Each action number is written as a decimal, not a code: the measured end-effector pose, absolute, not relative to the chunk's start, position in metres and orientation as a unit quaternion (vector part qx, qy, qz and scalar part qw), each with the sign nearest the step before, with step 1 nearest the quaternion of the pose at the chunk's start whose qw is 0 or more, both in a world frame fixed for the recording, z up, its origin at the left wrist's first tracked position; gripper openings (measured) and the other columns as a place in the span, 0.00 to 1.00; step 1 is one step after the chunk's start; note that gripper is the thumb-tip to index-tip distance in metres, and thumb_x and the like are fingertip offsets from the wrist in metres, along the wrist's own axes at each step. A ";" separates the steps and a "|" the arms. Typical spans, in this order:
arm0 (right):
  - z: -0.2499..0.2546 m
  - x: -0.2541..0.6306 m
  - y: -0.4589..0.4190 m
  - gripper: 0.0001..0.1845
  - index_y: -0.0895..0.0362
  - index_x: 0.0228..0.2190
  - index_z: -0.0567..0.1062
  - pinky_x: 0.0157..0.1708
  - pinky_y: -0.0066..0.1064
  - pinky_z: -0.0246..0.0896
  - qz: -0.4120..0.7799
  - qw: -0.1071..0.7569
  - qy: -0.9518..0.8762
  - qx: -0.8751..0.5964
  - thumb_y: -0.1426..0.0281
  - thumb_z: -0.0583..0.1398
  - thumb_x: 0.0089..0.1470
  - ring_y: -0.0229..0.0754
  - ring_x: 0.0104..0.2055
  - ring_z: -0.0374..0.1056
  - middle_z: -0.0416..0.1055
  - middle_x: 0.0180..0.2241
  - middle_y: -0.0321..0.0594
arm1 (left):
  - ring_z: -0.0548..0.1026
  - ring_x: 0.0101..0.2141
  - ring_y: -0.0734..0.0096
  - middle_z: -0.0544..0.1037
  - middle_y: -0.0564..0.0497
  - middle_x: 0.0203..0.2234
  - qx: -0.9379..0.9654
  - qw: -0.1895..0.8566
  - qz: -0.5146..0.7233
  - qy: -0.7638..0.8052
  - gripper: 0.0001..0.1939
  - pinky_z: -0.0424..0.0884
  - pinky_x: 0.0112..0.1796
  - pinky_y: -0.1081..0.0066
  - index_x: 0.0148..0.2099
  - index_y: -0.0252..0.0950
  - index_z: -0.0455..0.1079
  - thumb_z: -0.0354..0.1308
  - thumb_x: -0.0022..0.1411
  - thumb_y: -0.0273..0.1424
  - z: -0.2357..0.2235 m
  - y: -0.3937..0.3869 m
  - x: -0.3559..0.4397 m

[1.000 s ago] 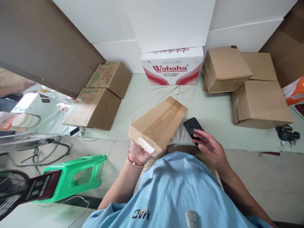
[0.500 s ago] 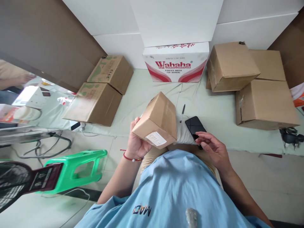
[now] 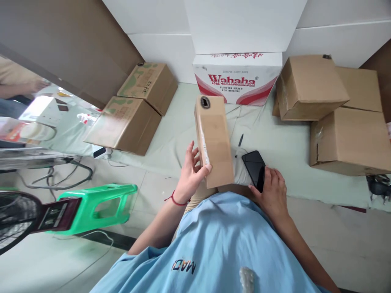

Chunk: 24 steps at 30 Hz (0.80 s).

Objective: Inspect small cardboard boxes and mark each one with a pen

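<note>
A small brown cardboard box (image 3: 216, 142) is tilted in front of me, its narrow face with a dark oval mark toward the top. My left hand (image 3: 193, 175) has it by the lower left edge, thumb over the near side, fingers along the left. A white label strip runs along that edge. My right hand (image 3: 273, 191) grips a black phone (image 3: 254, 165) at its lower right, fingers on the side and thumb near the bottom end. Beyond the phone lies a pen (image 3: 240, 144), and a pale pouch (image 3: 241, 173) sits between phone and box.
A white and red water carton (image 3: 238, 77) stands at the table's back. Cardboard boxes are at left (image 3: 128, 126) and stacked at right (image 3: 314, 87). Keys (image 3: 378, 187) lie at the right edge. A green stool (image 3: 97, 207) and a fan (image 3: 18, 219) are at lower left.
My left hand has turned the box from a slanted pose, label facing me, to a more upright one. My right hand has come down from above onto the phone's right side.
</note>
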State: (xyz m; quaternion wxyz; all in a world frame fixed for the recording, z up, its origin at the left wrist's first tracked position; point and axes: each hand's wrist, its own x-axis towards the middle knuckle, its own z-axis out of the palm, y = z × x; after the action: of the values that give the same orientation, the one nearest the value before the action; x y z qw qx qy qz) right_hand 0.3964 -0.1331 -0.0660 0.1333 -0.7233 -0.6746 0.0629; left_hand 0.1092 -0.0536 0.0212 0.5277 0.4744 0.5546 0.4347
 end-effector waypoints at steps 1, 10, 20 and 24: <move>-0.065 0.396 -0.133 0.42 0.66 0.72 0.57 0.64 0.63 0.62 0.062 0.124 -0.670 -0.730 0.51 0.57 0.69 0.71 0.70 0.58 0.66 0.65 0.67 | 0.66 0.70 0.40 0.57 0.34 0.76 0.498 0.502 0.421 0.568 0.61 0.69 0.66 0.45 0.82 0.44 0.39 0.72 0.58 0.47 0.017 -0.054 0.108; -0.058 0.421 -0.124 0.45 0.69 0.70 0.59 0.52 0.58 0.67 0.070 0.094 -0.637 -0.762 0.55 0.60 0.62 0.69 0.55 0.66 0.73 0.55 0.67 | 0.51 0.77 0.36 0.53 0.33 0.77 0.654 0.330 0.419 0.536 0.65 0.50 0.74 0.42 0.82 0.40 0.41 0.75 0.53 0.44 -0.009 -0.065 0.101; -0.034 0.455 -0.081 0.25 0.58 0.58 0.79 0.56 0.53 0.69 0.053 0.186 -0.693 -0.694 0.58 0.57 0.69 0.61 0.54 0.70 0.76 0.52 0.57 | 0.77 0.59 0.47 0.77 0.42 0.62 0.304 0.739 0.413 0.438 0.41 0.76 0.54 0.61 0.72 0.41 0.64 0.68 0.61 0.48 0.006 -0.076 0.099; -0.018 0.418 -0.025 0.25 0.51 0.62 0.78 0.41 0.38 0.69 0.110 0.077 -0.780 -0.612 0.69 0.52 0.70 0.51 0.47 0.76 0.76 0.58 0.50 | 0.75 0.61 0.49 0.76 0.42 0.64 0.307 0.734 0.413 0.444 0.42 0.74 0.56 0.62 0.73 0.42 0.62 0.69 0.62 0.49 0.005 -0.082 0.108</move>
State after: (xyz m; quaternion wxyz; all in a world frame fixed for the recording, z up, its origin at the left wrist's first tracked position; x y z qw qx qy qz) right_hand 0.4179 -0.0251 -0.0180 0.0775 -0.6117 -0.7796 0.1097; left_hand 0.1079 -0.0825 0.0054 0.7336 0.3066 0.4443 0.4128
